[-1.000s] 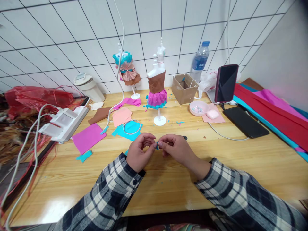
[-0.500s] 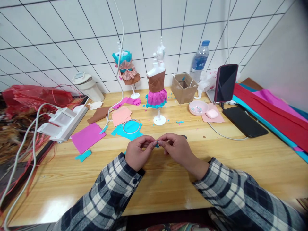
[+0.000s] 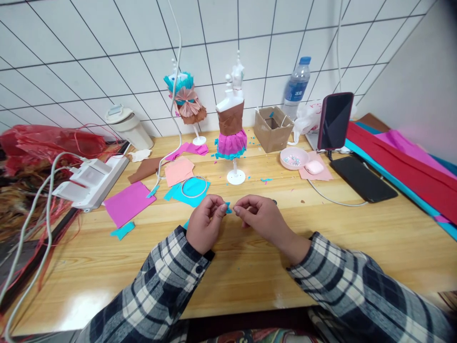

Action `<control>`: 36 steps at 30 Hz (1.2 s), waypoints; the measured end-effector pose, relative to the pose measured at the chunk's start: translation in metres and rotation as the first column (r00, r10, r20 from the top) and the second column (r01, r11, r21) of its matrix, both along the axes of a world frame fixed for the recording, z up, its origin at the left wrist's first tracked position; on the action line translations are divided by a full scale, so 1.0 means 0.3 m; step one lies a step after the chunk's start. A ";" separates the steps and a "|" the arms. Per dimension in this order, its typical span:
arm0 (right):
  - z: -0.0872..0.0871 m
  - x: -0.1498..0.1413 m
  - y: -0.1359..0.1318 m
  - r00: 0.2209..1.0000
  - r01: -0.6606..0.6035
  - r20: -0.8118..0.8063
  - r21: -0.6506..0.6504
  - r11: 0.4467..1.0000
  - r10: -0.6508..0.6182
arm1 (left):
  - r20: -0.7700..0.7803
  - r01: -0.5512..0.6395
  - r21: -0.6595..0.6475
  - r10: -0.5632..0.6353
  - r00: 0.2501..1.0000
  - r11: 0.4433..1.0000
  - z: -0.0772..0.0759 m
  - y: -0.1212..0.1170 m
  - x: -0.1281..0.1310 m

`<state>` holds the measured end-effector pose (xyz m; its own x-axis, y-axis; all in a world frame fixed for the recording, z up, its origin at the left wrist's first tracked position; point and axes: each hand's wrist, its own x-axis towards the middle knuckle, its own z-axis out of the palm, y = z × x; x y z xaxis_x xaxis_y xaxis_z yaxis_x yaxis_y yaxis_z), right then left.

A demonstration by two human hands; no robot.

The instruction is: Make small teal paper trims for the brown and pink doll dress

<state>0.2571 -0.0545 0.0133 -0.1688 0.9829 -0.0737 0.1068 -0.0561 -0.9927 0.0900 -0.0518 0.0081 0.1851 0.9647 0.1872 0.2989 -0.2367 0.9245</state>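
Observation:
Between the thumb and fingers of my left hand [image 3: 206,223] is a small piece of blue crepe paper [image 3: 228,208], sticking out to the right. My right hand [image 3: 260,215] is pinched closed just beside it; whether anything is in that pinch I cannot make out. Both hands are just above the table, in front of a small white dress form [image 3: 235,177] with a brown top and a pink pleated skirt [image 3: 232,144] edged in blue. Left of my hands, a thin ring [image 3: 193,196] lies on a blue paper sheet [image 3: 173,193].
Behind stands a second dressed form [image 3: 185,97]. Pink paper [image 3: 130,204] and a power strip [image 3: 93,183] are at left. A cardboard box [image 3: 273,136], a bead dish [image 3: 293,159], an upright phone [image 3: 335,121] and a flat black device [image 3: 364,180] stand or lie at right.
My hands were touching around the blue paper piece; now the right fingertips have come slightly away, and more of the piece shows at my left fingertips. The view has shifted slightly.

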 end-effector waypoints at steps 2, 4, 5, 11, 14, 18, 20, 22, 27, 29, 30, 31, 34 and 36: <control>-0.001 0.002 0.001 0.999 0.010 -0.039 -0.018 1.000 -0.010 | -0.018 0.005 0.008 -0.005 1.000 1.000 0.000 0.000 0.000; 0.000 0.002 0.001 0.998 0.013 -0.063 -0.034 0.999 -0.016 | -0.055 0.011 0.021 -0.010 0.998 1.000 0.000 0.000 0.000; 0.001 0.002 0.000 0.998 0.009 -0.063 -0.039 0.999 -0.011 | -0.077 0.015 0.030 -0.013 0.997 0.999 0.001 0.000 0.000; 0.002 -0.002 0.003 0.999 -0.001 -0.035 -0.055 0.998 -0.001 | -0.116 0.017 0.056 -0.011 0.993 0.998 0.003 -0.001 0.002; -0.003 -0.004 0.005 0.999 -0.007 -0.031 -0.045 0.999 0.006 | -0.074 0.015 0.027 -0.013 0.997 1.000 0.002 -0.006 0.001; -0.015 -0.002 0.005 0.998 -0.006 0.062 0.064 0.998 0.002 | 0.005 0.051 -0.065 -0.051 0.999 0.997 0.006 -0.010 0.000; -0.020 0.000 0.004 0.993 -0.009 0.119 0.146 0.989 -0.008 | -0.019 0.060 -0.074 -0.061 0.998 0.995 0.007 -0.007 -0.002; -0.022 0.002 0.002 0.988 -0.016 0.153 0.182 0.983 -0.012 | -0.080 0.044 -0.061 -0.049 0.996 0.997 0.007 -0.003 -0.004; -0.013 -0.009 -0.007 0.994 -0.005 0.107 0.077 0.997 -0.003 | -0.003 -0.040 -0.087 0.040 0.999 0.995 0.005 0.000 0.001; -0.010 -0.018 -0.011 0.999 -0.005 0.043 0.012 1.000 0.005 | 0.126 -0.050 -0.140 0.068 0.990 0.989 0.007 -0.001 0.005; -0.009 -0.022 -0.012 1.000 -0.011 0.014 -0.006 1.000 0.011 | 0.180 -0.050 -0.163 0.080 0.980 0.985 0.008 -0.001 0.007; -0.009 -0.025 -0.013 1.000 -0.018 -0.008 -0.012 1.000 0.018 | 0.218 -0.048 -0.179 0.087 0.972 0.983 0.009 -0.001 0.009; -0.008 -0.024 -0.012 0.998 -0.019 -0.056 -0.019 1.000 0.018 | 0.260 -0.023 -0.205 0.077 0.963 0.978 0.008 0.002 0.009; -0.007 -0.020 -0.010 0.996 -0.004 -0.085 -0.036 0.999 0.001 | 0.259 0.002 -0.215 0.055 0.964 0.977 0.005 0.004 0.009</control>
